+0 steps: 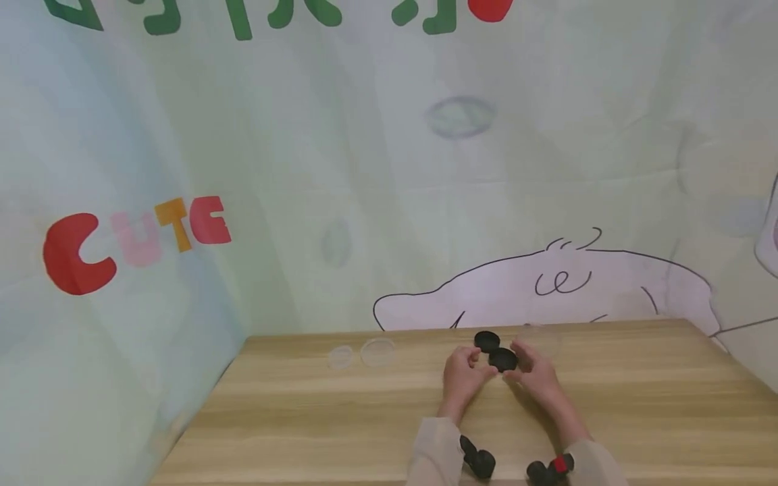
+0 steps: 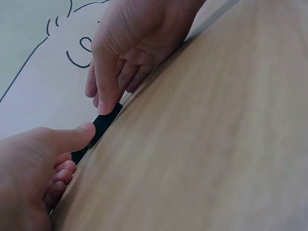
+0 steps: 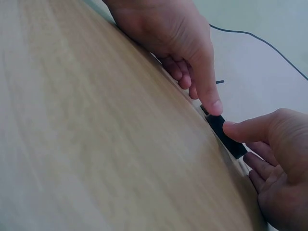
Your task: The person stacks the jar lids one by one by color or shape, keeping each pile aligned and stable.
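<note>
On the wooden table [image 1: 340, 418], near its back edge, two shallow black round containers sit close together. My left hand [image 1: 463, 379] is at the left side of the near black container [image 1: 503, 360], its thumb at the rim. From the other side my right hand [image 1: 537, 379] holds the same container between thumb and fingers. The far black container [image 1: 487, 341] stands just behind, close to my left fingertips. In the right wrist view both thumbs meet the dark side wall of the near container [image 3: 225, 137]. My left fingers are partly hidden there.
A small clear round piece [image 1: 341, 356] and a larger clear round piece [image 1: 378, 352] lie to the left. Behind my right hand is another faint clear round piece [image 1: 541, 339]. A printed cloth [image 1: 365, 202] hangs along the table's back edge.
</note>
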A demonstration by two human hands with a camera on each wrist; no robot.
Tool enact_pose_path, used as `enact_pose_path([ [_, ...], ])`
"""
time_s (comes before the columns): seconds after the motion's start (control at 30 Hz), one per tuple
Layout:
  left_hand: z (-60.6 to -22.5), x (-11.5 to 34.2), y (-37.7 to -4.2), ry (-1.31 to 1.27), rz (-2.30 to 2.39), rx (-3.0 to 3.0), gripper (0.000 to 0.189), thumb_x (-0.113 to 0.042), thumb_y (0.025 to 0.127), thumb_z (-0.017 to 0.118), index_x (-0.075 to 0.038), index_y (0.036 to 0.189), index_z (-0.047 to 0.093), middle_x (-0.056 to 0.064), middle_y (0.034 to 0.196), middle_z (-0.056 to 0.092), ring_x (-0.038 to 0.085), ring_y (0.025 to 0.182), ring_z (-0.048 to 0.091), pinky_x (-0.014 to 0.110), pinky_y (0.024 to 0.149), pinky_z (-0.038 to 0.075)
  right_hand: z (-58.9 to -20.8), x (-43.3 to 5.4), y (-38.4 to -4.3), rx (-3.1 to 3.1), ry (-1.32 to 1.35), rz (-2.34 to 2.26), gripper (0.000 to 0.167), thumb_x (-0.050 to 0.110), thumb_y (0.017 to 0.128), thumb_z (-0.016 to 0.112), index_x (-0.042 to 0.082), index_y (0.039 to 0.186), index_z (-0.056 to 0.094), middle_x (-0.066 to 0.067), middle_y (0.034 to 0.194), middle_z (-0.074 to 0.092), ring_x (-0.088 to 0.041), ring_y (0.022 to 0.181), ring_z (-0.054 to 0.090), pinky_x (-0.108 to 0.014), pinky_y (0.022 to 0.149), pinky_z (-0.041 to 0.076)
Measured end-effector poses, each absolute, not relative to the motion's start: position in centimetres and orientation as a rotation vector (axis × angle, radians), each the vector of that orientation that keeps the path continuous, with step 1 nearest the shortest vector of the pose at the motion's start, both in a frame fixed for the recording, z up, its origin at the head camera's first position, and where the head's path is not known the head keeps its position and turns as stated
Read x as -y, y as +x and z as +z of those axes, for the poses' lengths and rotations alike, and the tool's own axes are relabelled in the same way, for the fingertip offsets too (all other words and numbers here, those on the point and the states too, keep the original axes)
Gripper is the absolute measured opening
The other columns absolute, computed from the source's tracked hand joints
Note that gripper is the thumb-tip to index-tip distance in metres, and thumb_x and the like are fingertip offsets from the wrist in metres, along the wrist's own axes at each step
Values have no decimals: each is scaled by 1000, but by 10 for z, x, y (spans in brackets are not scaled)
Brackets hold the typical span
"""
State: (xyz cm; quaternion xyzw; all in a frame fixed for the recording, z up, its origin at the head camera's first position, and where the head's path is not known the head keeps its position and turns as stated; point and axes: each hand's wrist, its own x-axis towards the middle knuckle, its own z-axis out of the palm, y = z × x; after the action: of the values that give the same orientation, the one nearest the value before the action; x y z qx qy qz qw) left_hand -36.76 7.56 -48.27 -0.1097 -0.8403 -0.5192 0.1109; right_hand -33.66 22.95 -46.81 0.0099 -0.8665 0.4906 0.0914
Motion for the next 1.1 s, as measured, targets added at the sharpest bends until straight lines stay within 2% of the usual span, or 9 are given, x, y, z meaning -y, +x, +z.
enact_pose_path([
  [0.13,-479,-72,-371,-362,-1355,2542,41,-26,71,85,-3,104,74,1,94,61,12,83,53,23,71,42,-467,-224,-340,2583,44,1454,66,1,87,64,-8,146,33,-28,147,42,-45,140,35,-55,116,26],
  [0.27,-473,-70,-375,-416,-1246,2562,38,-30,73,84,-7,102,76,3,99,63,18,90,56,26,75,43,-466,-222,-345,2583,66,1411,62,0,88,62,-6,145,37,-28,146,44,-45,138,37,-56,115,28],
  [0.5,-474,-68,-374,-414,-1221,2600,35,-29,71,85,-9,99,77,1,96,64,15,88,56,24,73,41,-467,-219,-343,2628,55,1379,60,0,88,62,-8,143,39,-32,145,42,-48,135,39,-57,112,32],
  [0.7,-475,-70,-374,-463,-1199,2609,32,-28,73,83,-11,100,77,1,97,67,18,93,59,25,78,44,-468,-223,-341,2636,193,1235,64,1,85,68,-17,139,38,-37,135,48,-51,128,43,-59,109,34],
  [0.9,-476,-71,-371,-482,-1183,2637,30,-25,75,81,-13,102,77,0,101,67,19,98,60,28,83,46,-471,-227,-340,2690,253,1109,63,9,85,72,-19,134,43,-39,124,50,-51,117,49,-61,101,39],
  [1.0,-476,-71,-370,-516,-1176,2639,30,-23,76,79,-13,103,76,1,102,67,21,100,60,29,86,46,-472,-230,-340,2698,256,1105,62,12,84,74,-17,131,48,-37,121,52,-48,113,52,-59,98,42],
  [1.1,-477,-71,-370,-561,-1178,2632,30,-21,76,77,-12,104,76,1,102,67,20,101,60,29,88,46,-472,-232,-341,2687,235,1132,58,14,81,77,-15,126,54,-33,119,56,-41,107,56,-50,91,47],
])
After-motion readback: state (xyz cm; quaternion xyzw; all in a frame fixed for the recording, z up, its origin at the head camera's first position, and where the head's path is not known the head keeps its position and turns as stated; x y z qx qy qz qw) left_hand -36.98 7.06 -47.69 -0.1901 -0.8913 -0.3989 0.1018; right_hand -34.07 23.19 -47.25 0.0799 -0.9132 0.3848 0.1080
